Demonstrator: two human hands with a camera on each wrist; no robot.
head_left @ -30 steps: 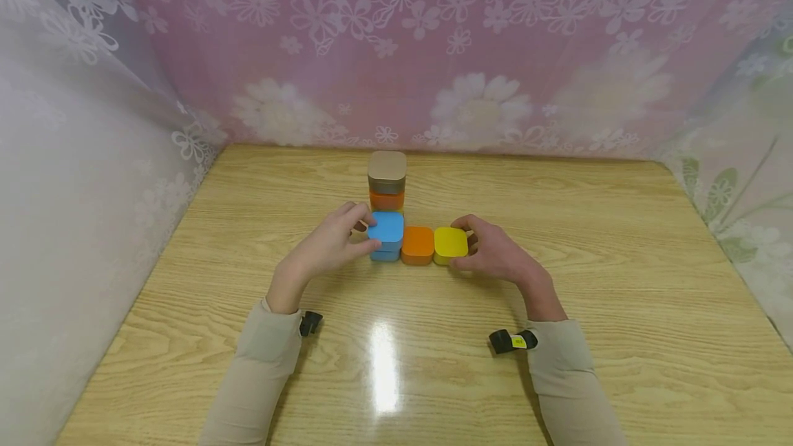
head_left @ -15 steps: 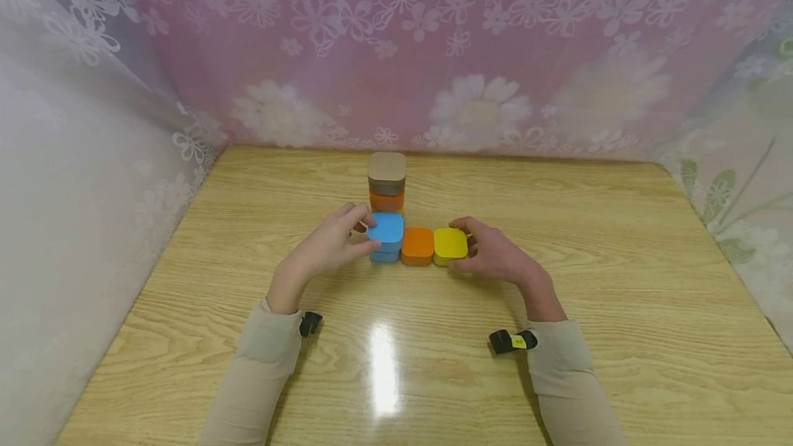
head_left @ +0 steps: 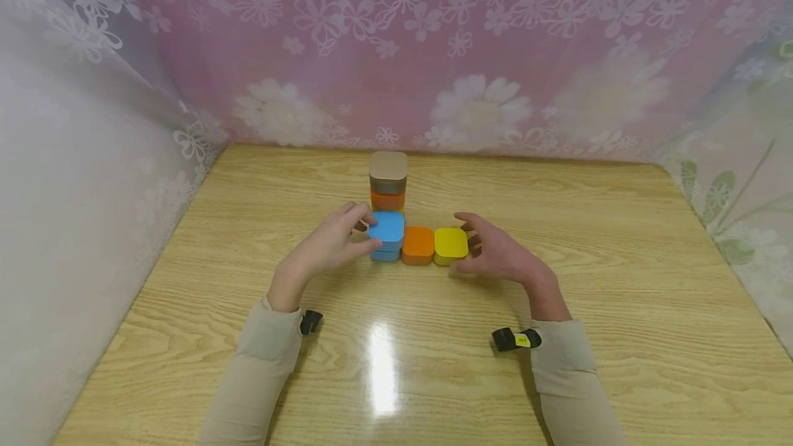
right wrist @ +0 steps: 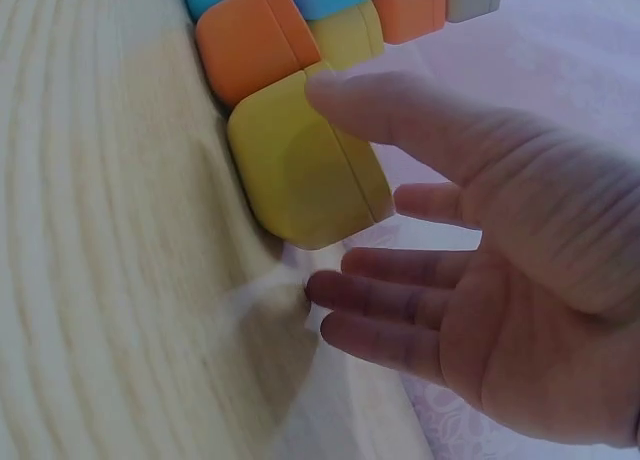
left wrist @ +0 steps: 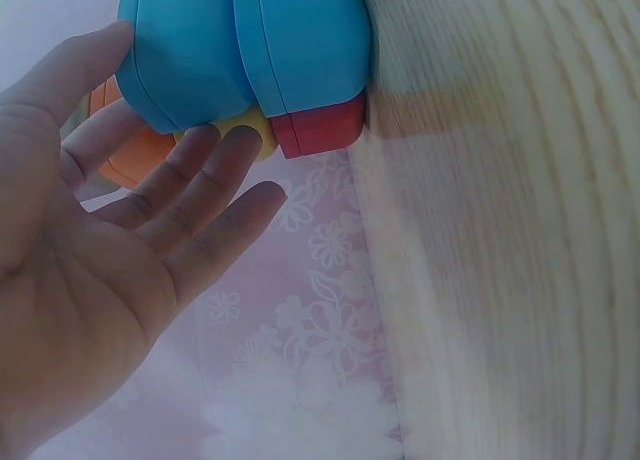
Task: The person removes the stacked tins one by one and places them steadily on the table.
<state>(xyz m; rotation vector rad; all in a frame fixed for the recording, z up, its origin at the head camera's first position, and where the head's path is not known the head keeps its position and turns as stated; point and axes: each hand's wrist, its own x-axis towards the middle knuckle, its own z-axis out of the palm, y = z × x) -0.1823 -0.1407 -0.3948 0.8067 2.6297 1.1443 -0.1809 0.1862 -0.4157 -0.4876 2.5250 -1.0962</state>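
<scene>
Light wood-grain table (head_left: 650, 260), white glare streak (head_left: 383, 370) on its near part; pink floral curtain (head_left: 347, 40) hanging behind the far edge; whitish floral drape (head_left: 74, 177) at left, green-leafed drape (head_left: 743, 129) at right

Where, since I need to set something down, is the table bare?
Bare table lies between the sleeves, right of the right hand and left of the left hand. It is crowded between the hands: blue stack, orange block, yellow block in a row, tan-topped stack behind blue.

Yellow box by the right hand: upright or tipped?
Upright. In the head view, the yellow box sits flat on the table, its top facing up, level with the orange box beside it.
</scene>
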